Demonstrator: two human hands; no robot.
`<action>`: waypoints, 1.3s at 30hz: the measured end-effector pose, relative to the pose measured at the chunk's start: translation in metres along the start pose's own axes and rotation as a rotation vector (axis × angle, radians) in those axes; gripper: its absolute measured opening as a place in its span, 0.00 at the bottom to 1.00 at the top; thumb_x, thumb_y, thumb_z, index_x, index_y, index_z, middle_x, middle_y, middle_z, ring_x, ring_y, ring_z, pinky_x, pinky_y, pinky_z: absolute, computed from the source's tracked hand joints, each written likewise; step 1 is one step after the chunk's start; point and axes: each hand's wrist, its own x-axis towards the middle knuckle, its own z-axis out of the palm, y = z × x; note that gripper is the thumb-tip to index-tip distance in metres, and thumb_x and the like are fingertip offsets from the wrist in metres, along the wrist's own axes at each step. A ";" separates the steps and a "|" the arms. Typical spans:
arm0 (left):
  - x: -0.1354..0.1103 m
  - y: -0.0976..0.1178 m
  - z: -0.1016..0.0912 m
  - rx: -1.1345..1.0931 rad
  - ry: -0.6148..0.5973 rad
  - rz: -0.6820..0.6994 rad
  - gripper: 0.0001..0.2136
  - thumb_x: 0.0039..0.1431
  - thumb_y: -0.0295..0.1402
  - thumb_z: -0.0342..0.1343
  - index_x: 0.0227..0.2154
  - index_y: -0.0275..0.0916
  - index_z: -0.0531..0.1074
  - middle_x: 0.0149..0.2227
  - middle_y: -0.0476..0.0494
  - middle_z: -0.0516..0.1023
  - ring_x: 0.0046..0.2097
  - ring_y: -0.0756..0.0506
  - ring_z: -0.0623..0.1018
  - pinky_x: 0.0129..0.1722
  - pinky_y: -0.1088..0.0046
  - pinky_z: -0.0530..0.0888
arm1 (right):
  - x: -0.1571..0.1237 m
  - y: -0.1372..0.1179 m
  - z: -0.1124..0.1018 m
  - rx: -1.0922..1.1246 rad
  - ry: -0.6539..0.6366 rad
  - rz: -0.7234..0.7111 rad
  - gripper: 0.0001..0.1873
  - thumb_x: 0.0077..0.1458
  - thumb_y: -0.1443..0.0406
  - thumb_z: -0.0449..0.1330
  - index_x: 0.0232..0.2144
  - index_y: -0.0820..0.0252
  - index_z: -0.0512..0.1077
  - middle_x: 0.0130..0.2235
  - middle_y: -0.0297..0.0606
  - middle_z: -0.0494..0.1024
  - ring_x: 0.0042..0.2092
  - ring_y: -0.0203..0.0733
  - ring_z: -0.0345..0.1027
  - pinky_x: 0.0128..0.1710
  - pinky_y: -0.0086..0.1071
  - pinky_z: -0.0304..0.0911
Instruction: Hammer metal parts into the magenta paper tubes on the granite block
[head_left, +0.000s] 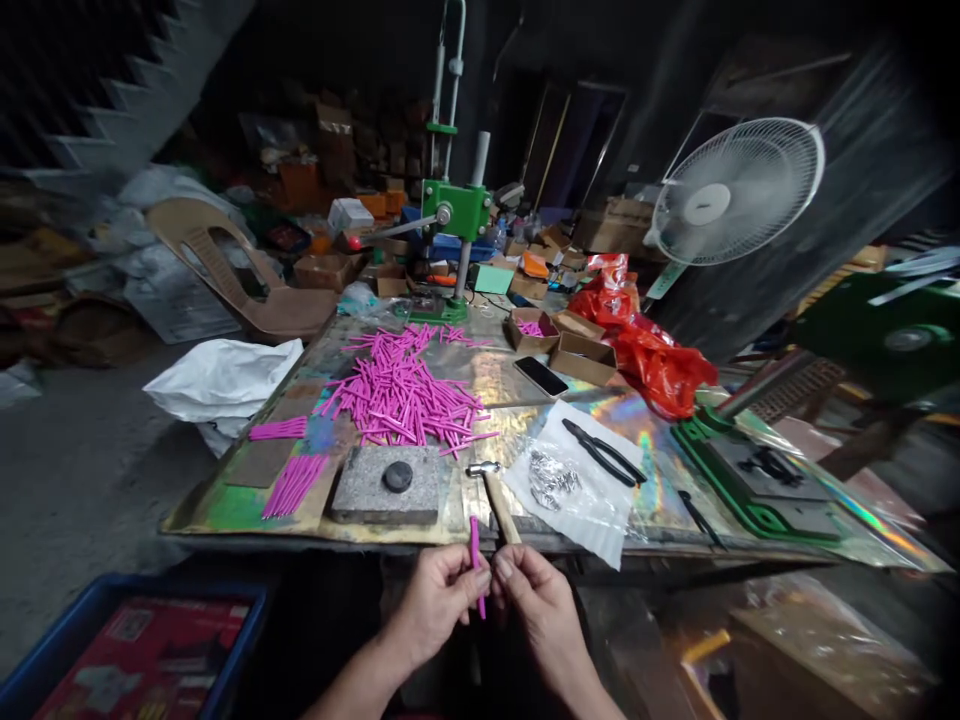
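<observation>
Just in front of the table's near edge, my left hand [441,597] pinches a slim pink stick [474,538], held nearly upright. My right hand [538,595] is close beside it, thumb and fingers pressed together; whatever is between them is too small or hidden to make out. Behind the hands lies a hammer [499,503], its wooden handle pointing toward me. A grey stone block [346,492] with a black round disc [397,477] on top is to the left. Small shiny metal pieces [553,480] and black-handled pliers [604,453] rest on white paper [600,525].
A big heap of pink sticks [397,395] covers the table's middle left, with two neat bundles [294,487] near the left edge. Beyond are a phone [541,377], small cartons [583,357], red plastic bags [652,365] and a green press [456,208]. Another press [757,490] and a fan [739,190] are right.
</observation>
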 end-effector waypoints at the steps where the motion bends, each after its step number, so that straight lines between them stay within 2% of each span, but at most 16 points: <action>1: -0.001 -0.001 0.000 -0.001 0.000 0.004 0.14 0.47 0.42 0.56 0.20 0.33 0.69 0.17 0.51 0.67 0.18 0.55 0.63 0.16 0.82 0.60 | -0.001 0.001 0.001 -0.035 0.005 -0.010 0.17 0.46 0.52 0.59 0.20 0.59 0.62 0.18 0.28 0.61 0.20 0.33 0.53 0.20 0.28 0.51; 6: -0.006 -0.005 -0.004 -0.036 0.005 -0.042 0.14 0.46 0.42 0.57 0.19 0.33 0.67 0.18 0.52 0.67 0.16 0.56 0.63 0.15 0.82 0.58 | -0.005 -0.001 0.000 -0.247 -0.026 -0.064 0.19 0.48 0.51 0.55 0.20 0.59 0.63 0.20 0.32 0.62 0.22 0.35 0.53 0.21 0.28 0.51; 11: -0.007 -0.006 -0.006 -0.137 0.013 -0.062 0.15 0.46 0.42 0.58 0.21 0.32 0.68 0.18 0.51 0.68 0.17 0.56 0.65 0.14 0.83 0.59 | -0.006 -0.006 0.000 -0.404 -0.076 -0.108 0.19 0.51 0.51 0.52 0.19 0.59 0.60 0.20 0.29 0.59 0.23 0.34 0.51 0.22 0.27 0.49; 17: -0.008 0.001 -0.009 -0.483 0.144 -0.102 0.13 0.41 0.37 0.63 0.24 0.33 0.68 0.22 0.50 0.71 0.22 0.54 0.70 0.19 0.82 0.66 | -0.011 -0.003 0.014 -0.198 -0.019 -0.021 0.21 0.48 0.49 0.53 0.19 0.59 0.59 0.19 0.27 0.55 0.22 0.32 0.46 0.20 0.27 0.45; 21: -0.008 0.004 -0.010 -0.602 0.212 -0.065 0.13 0.40 0.36 0.65 0.24 0.33 0.69 0.23 0.50 0.72 0.24 0.54 0.71 0.21 0.82 0.68 | -0.016 -0.002 0.023 -0.097 0.006 0.056 0.23 0.45 0.46 0.55 0.18 0.59 0.59 0.18 0.27 0.56 0.20 0.31 0.45 0.20 0.27 0.44; 31: -0.008 -0.001 -0.008 -0.628 0.236 -0.034 0.11 0.40 0.35 0.65 0.24 0.34 0.71 0.22 0.50 0.73 0.24 0.54 0.71 0.22 0.81 0.69 | -0.016 0.003 0.027 0.036 0.017 0.103 0.22 0.44 0.48 0.57 0.18 0.59 0.59 0.16 0.25 0.57 0.18 0.30 0.45 0.17 0.25 0.44; 39: -0.008 -0.001 -0.005 -0.619 0.251 -0.020 0.10 0.40 0.34 0.65 0.23 0.33 0.72 0.22 0.49 0.73 0.24 0.54 0.71 0.22 0.81 0.69 | -0.018 0.005 0.027 0.083 0.038 0.088 0.21 0.45 0.49 0.57 0.18 0.59 0.59 0.16 0.26 0.58 0.18 0.30 0.46 0.16 0.25 0.45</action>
